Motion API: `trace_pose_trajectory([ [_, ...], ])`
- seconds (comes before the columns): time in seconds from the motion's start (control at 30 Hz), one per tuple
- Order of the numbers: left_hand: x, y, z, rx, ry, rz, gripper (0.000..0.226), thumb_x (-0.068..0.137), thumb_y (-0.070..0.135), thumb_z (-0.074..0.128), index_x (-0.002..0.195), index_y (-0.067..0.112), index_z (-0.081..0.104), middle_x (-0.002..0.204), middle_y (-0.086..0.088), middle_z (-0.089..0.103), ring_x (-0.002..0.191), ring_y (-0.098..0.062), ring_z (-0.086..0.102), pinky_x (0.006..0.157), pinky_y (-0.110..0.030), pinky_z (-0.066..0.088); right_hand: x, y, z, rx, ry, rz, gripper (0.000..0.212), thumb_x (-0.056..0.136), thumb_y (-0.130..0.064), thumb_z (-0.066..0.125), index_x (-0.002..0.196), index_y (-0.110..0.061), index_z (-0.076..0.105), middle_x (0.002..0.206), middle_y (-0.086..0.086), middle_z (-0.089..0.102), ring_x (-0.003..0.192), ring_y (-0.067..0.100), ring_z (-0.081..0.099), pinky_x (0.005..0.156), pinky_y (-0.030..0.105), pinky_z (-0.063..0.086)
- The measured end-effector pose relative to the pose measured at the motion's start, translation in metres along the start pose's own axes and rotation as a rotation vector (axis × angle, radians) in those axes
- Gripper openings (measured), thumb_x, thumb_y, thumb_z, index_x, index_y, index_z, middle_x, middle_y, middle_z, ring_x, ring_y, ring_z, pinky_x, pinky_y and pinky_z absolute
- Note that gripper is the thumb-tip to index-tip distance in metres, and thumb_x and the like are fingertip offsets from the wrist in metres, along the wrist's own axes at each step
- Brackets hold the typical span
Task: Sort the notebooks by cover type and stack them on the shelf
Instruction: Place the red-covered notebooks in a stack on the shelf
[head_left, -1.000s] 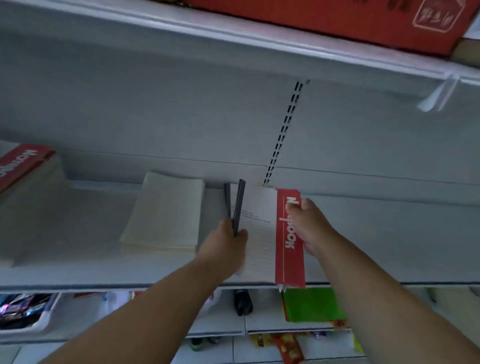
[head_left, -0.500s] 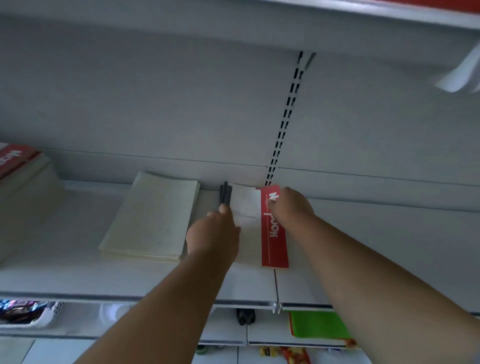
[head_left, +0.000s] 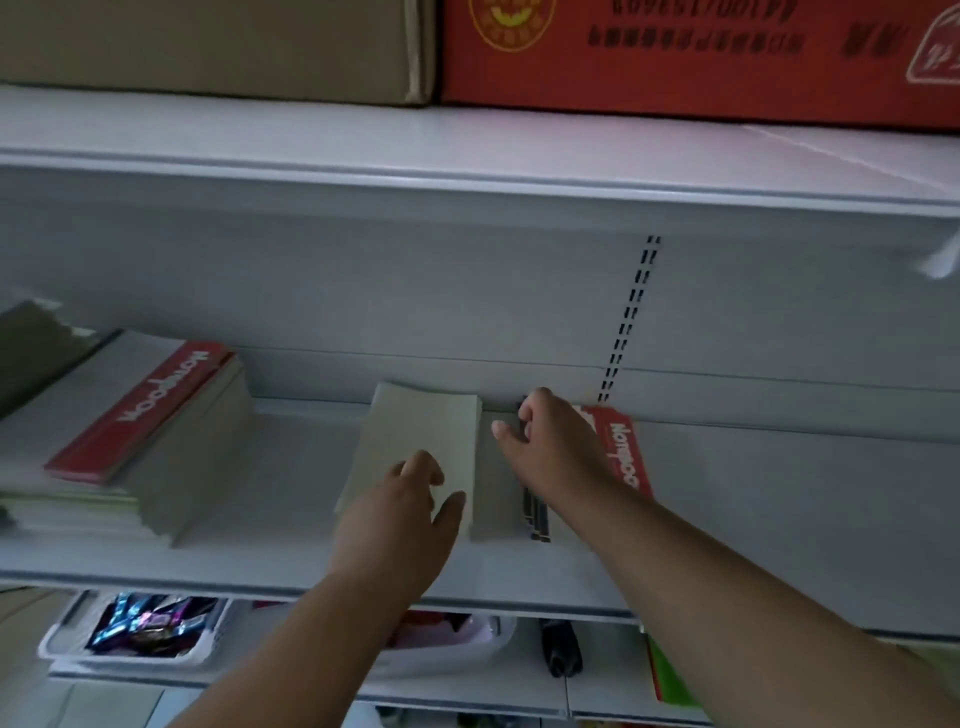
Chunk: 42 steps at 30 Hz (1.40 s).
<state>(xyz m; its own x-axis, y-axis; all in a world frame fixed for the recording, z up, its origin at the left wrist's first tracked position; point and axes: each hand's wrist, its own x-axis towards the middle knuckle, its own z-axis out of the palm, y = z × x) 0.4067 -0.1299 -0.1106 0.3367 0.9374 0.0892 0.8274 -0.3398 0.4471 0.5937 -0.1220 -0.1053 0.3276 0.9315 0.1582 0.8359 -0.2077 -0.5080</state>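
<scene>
A plain pale notebook stack (head_left: 421, 441) lies flat in the middle of the grey shelf (head_left: 260, 561). My left hand (head_left: 405, 514) is at its near right corner, fingers loosely bent and thumb out, holding nothing. Just to the right lie dark-spined notebooks (head_left: 536, 517) beside a white notebook with a red strip (head_left: 626, 452). My right hand (head_left: 556, 447) rests on these, its fingers curled over the far end of the dark spines. A taller stack topped by a red-strip notebook (head_left: 150, 410) stands at the shelf's left.
The upper shelf carries a brown carton (head_left: 218, 47) and a red carton (head_left: 701, 57). Below, a white basket of wrapped sweets (head_left: 140, 629) and a green item (head_left: 670, 675) sit on the lower shelf. A slotted upright (head_left: 628, 322) runs down the back wall.
My left hand has let go of the dark-spined notebooks and moved left to the plain stack. The dark notebooks went from upright to lying flat. My right hand shifted left onto them.
</scene>
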Motion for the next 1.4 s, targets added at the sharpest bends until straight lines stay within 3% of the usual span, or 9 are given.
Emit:
trace_pose_trajectory([
  [0.33,-0.046,-0.197,-0.138,-0.137,0.266,-0.144,0.013,0.095,0.047,0.053,0.099,0.035,0.055,0.077,0.015,0.060,0.065,-0.002,0.057,0.057,-0.027,0.046,-0.018,-0.230,0.084,0.220,0.104,-0.238,0.028,0.091,-0.048,0.060,0.097,-0.022,0.054,0.085,-0.007,0.057,0.076,0.012,0.054,0.066,0.026,0.037],
  [0.7,-0.075,-0.310,-0.238,-0.299,0.550,-0.063,0.009,0.091,0.039,0.053,0.084,0.034,0.055,0.064,0.008,0.060,0.058,-0.008,0.055,0.052,-0.031,0.043,-0.009,-0.337,0.172,-0.015,-0.068,0.081,0.058,0.082,-0.079,0.047,0.090,-0.022,0.055,0.072,-0.011,0.054,0.062,0.013,0.053,0.051,0.024,0.033],
  [0.8,-0.072,-0.323,-0.242,-0.328,0.577,-0.053,0.009,0.093,0.037,0.053,0.086,0.032,0.056,0.066,0.007,0.060,0.060,-0.013,0.057,0.054,-0.033,0.045,-0.006,-0.334,0.175,-0.113,-0.099,0.119,0.059,0.092,-0.069,0.043,0.099,-0.015,0.067,0.081,-0.002,0.066,0.074,0.023,0.063,0.059,0.027,0.038],
  [0.9,-0.067,-0.327,-0.246,-0.327,0.540,-0.124,0.013,0.098,0.039,0.049,0.092,0.029,0.055,0.075,0.012,0.061,0.068,-0.006,0.057,0.056,-0.028,0.039,-0.006,-0.334,0.158,-0.094,0.041,0.181,0.037,0.101,-0.039,0.045,0.104,-0.007,0.064,0.101,0.015,0.069,0.093,0.034,0.064,0.067,0.030,0.036],
  [1.0,-0.055,-0.326,-0.247,-0.307,0.372,-0.304,0.030,0.098,0.053,0.042,0.110,0.027,0.053,0.097,0.012,0.061,0.086,-0.013,0.059,0.070,-0.032,0.044,-0.010,-0.349,0.145,0.383,0.165,0.264,0.030,0.100,-0.030,0.050,0.096,-0.005,0.066,0.080,0.008,0.063,0.071,0.028,0.058,0.059,0.028,0.036],
  [1.1,-0.041,-0.319,-0.250,-0.854,0.107,-0.514,0.033,0.099,0.050,0.049,0.114,0.020,0.055,0.099,-0.003,0.070,0.090,-0.025,0.068,0.076,-0.042,0.057,-0.037,-0.373,0.149,0.694,-0.038,0.219,0.024,0.099,-0.035,0.056,0.089,-0.015,0.064,0.076,0.000,0.069,0.065,0.019,0.064,0.057,0.029,0.048],
  [1.17,-0.036,-0.315,-0.252,-1.247,0.050,-0.591,0.018,0.101,0.029,0.056,0.115,0.018,0.060,0.103,-0.009,0.073,0.095,-0.032,0.069,0.084,-0.051,0.059,-0.048,-0.377,0.156,0.669,-0.152,0.181,0.033,0.098,-0.046,0.054,0.091,-0.015,0.065,0.083,0.004,0.073,0.076,0.024,0.071,0.069,0.039,0.057],
  [1.27,-0.033,-0.321,-0.250,-1.244,0.182,-0.545,0.023,0.102,0.011,0.053,0.105,0.031,0.062,0.105,-0.005,0.072,0.098,-0.034,0.068,0.086,-0.063,0.055,-0.037,-0.366,0.157,0.418,-0.061,0.244,0.055,0.095,-0.064,0.040,0.082,-0.014,0.060,0.078,0.002,0.067,0.077,0.023,0.065,0.072,0.034,0.049],
  [1.4,-0.037,-0.333,-0.250,-1.224,0.373,-0.508,0.034,0.104,0.018,0.048,0.093,0.048,0.062,0.105,0.005,0.072,0.102,-0.028,0.067,0.086,-0.057,0.056,-0.015,-0.346,0.157,-0.011,-0.126,0.237,0.046,0.094,-0.062,0.048,0.090,-0.018,0.058,0.094,0.005,0.067,0.081,0.026,0.060,0.070,0.031,0.039],
])
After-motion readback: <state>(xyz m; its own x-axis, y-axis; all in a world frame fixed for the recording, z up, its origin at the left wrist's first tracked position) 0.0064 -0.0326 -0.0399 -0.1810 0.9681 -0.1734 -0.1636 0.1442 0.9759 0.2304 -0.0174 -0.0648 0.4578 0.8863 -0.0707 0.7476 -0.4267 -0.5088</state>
